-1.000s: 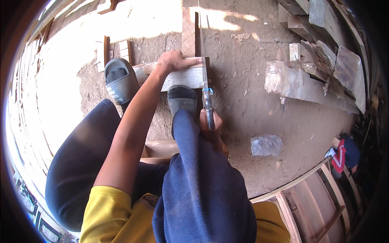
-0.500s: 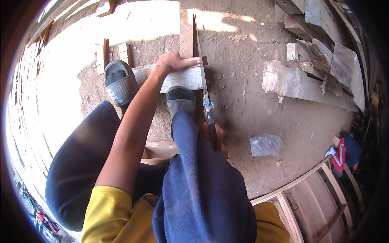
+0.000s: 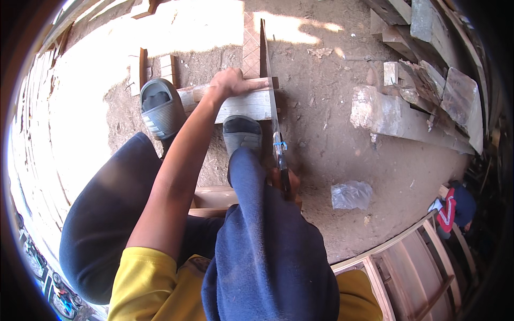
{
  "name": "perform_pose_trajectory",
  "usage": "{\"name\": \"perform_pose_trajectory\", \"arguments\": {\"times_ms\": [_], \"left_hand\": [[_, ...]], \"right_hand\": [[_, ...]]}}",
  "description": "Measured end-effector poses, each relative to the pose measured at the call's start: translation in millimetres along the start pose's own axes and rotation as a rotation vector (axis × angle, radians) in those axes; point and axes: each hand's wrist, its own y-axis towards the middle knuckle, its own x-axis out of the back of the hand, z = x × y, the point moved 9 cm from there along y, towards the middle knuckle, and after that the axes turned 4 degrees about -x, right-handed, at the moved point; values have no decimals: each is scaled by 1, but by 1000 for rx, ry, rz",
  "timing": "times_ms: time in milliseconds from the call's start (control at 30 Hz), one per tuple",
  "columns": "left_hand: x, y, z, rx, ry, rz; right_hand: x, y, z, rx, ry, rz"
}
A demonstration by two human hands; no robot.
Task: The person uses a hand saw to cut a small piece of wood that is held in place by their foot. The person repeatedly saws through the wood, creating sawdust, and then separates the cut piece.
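My left hand [image 3: 231, 83] grips a piece of wood [image 3: 187, 96], its index finger stretched along the wood toward the saw blade. That piece rests against a pale, weathered timber block [image 3: 249, 106] on the ground. In my right hand [image 3: 293, 184], partly hidden by my knee, is the dark handle of a handsaw [image 3: 276, 115] with a blue tie near the handle. The long blade points away from me and lies across the right end of the wood, close to my left fingertip. My sandalled right foot [image 3: 242, 132] is against the block's near side.
A patterned board [image 3: 251, 51] lies beyond the wood. Short offcuts [image 3: 167, 69] are at the far left, and old timbers [image 3: 391, 112] are piled at right. A clear plastic bag [image 3: 351, 195] lies on the dirt. Wooden framing [image 3: 396, 267] and another person [image 3: 455, 206] are at lower right.
The saw and my right hand have shifted slightly toward me. My left hand keeps its hold on the wood. The whole view has drifted a little.
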Motion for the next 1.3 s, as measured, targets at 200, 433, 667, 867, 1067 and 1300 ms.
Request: {"name": "perform_pose_trajectory", "arguments": {"times_ms": [200,433,667,867,1067,1300], "left_hand": [[1,0,7,27,-13,2],[1,4,4,-5,15,-26],[-1,6,7,-13,-1,-48],[-2,0,9,6,-55,12],[1,7,-1,-16,8,-23],[3,-7,7,19,-40,18]], "right_hand": [[-3,28,16,-23,69,16],[6,4,4,-40,17,27],[2,5,-3,-25,-11,-3],[5,18,-3,-121,-38,34],[-7,-40,-46,-70,-420,204],[-4,33,7,-47,116,42]]}}
